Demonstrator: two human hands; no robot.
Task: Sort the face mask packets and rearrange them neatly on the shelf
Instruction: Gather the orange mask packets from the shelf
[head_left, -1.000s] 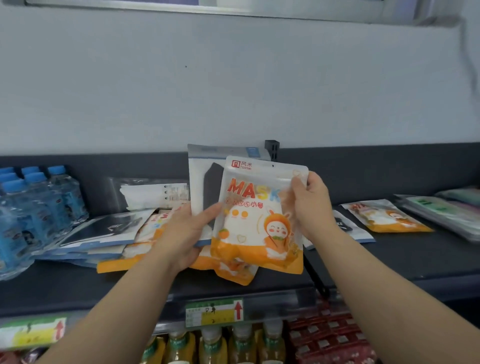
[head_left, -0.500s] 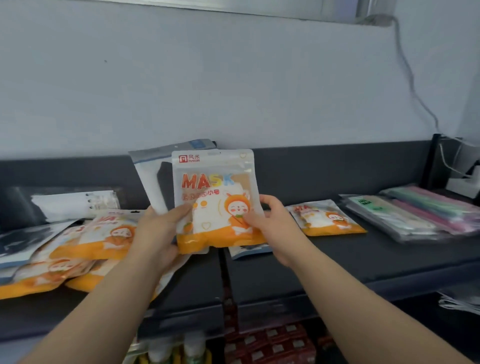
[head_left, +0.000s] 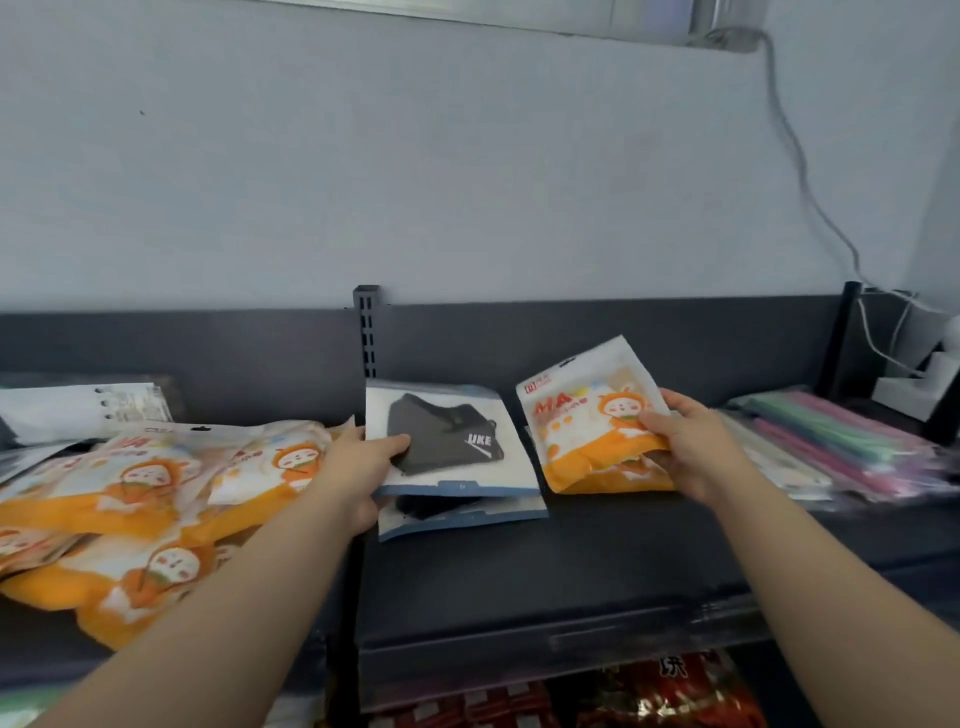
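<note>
My right hand (head_left: 691, 447) grips an orange-and-white cartoon mask packet (head_left: 587, 421), tilted, low over the dark shelf (head_left: 545, 561) right of centre. My left hand (head_left: 358, 462) holds the left edge of a white packet with a black mask (head_left: 447, 436), which lies over a second similar packet (head_left: 467, 512). A loose heap of orange mask packets (head_left: 135, 499) covers the shelf on the left.
A stack of pastel green and pink packets (head_left: 841, 447) lies at the far right. A white packet (head_left: 83, 408) leans at the back left. A slotted upright (head_left: 367, 332) divides the shelf back. Red snack packs (head_left: 649, 691) fill the shelf below. Cables and a white plug (head_left: 914, 384) sit at right.
The view has swung right. My hands have separated: the right carried the orange packet to the right and lower, the left kept the black-mask packet and lowered it onto the shelf.
</note>
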